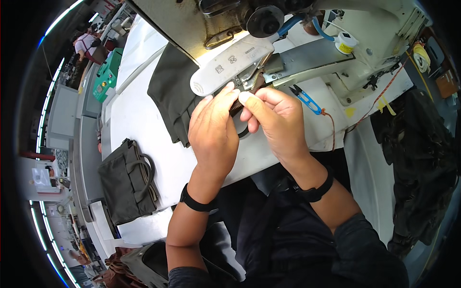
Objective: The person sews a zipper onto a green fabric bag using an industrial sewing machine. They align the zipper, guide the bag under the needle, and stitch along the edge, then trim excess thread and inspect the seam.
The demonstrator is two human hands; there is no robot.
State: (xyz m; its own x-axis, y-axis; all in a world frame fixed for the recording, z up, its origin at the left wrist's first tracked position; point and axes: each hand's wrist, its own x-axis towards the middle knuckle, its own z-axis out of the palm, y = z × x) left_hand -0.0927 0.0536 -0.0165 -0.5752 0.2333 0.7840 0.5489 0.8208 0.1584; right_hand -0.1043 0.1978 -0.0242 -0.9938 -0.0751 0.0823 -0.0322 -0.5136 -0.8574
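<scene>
Beside the sewing machine's presser foot, a zipper (236, 107) with brass-coloured teeth runs between my hands. My left hand (214, 128) is closed at its edge, fingers together and bent down over the dark olive fabric piece (172, 84). The thumb and fingers of my right hand (279, 120) pinch the zipper close to my left fingertips. Exactly what lies under the fingertips is hidden. The sewing machine (235, 60) reaches over the work, its white head cover just beyond my fingers. A dark cord-like loop (244, 132) shows below my hands.
Blue thread snips (308, 100) with an orange cord lie right of my right hand. A folded olive bag (128, 182) with handles rests on the left of the white table (129, 115). Dark garments (422, 158) hang at the right. A person (86, 45) is far back left.
</scene>
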